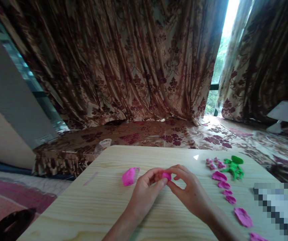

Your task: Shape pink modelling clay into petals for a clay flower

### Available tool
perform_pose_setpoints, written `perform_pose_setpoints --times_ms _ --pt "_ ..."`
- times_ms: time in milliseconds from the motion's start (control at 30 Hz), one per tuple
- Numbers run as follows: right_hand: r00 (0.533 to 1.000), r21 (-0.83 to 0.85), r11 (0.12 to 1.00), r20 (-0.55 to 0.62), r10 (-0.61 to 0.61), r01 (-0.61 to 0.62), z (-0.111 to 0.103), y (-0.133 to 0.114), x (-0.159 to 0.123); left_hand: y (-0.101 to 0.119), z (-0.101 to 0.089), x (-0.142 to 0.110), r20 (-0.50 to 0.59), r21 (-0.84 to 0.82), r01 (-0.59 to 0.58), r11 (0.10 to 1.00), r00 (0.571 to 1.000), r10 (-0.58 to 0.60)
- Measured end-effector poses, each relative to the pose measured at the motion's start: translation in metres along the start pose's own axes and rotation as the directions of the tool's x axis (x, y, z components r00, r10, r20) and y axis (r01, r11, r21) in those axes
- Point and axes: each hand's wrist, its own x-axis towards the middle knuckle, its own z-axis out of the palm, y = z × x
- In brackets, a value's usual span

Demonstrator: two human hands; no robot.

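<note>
A small piece of pink modelling clay (166,176) is pinched between both hands just above the wooden table (103,207). My left hand (147,187) grips it from the left with thumb and fingers. From the right, my right hand (187,187) presses on it with thumb and forefinger. A larger pink lump (128,177), with a clear part at its right side, lies left of my hands. To the right, several flattened pink clay pieces (243,217) run in a line along the table.
Green clay shapes (235,168) and small pink-and-white pieces (212,164) lie at the far right of the table. A faint pink strip (91,179) is at the left. Behind stand a patterned ledge (174,135), curtains (138,60) and a white lamp (287,112). A pixelated object (279,207) sits right.
</note>
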Motion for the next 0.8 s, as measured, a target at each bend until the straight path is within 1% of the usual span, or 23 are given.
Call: perform_pose_setpoints --times_ms 133,233,333,500,667,800 --pt "1.000 0.005 1.000 -0.025 -0.019 0.020 0.000 -0.001 -0.001 -0.005 -0.001 0.001 -0.024 0.023 0.000 1.000 1.000 0.001" --pt "1.000 0.010 1.000 -0.017 -0.023 0.023 0.000 0.001 -0.002 -0.006 0.000 0.001 -0.034 -0.007 0.039 0.999 0.999 -0.039" --pt "1.000 -0.020 1.000 -0.017 -0.021 0.021 0.000 0.004 -0.003 -0.006 0.002 0.002 -0.021 -0.031 0.069 0.997 0.997 -0.070" --pt "1.000 -0.086 0.996 -0.001 -0.021 0.021 0.001 0.008 -0.006 -0.012 0.005 0.005 -0.043 0.041 0.057 0.998 0.998 -0.055" --pt "0.999 -0.103 0.995 0.047 0.009 -0.004 0.004 0.012 -0.009 -0.017 0.009 0.003 -0.014 -0.009 0.028 1.000 1.000 -0.028" --pt "0.998 -0.118 0.992 0.057 0.042 -0.035 0.006 0.010 -0.016 -0.017 0.014 -0.004 -0.026 -0.045 0.081 0.996 0.996 -0.082"
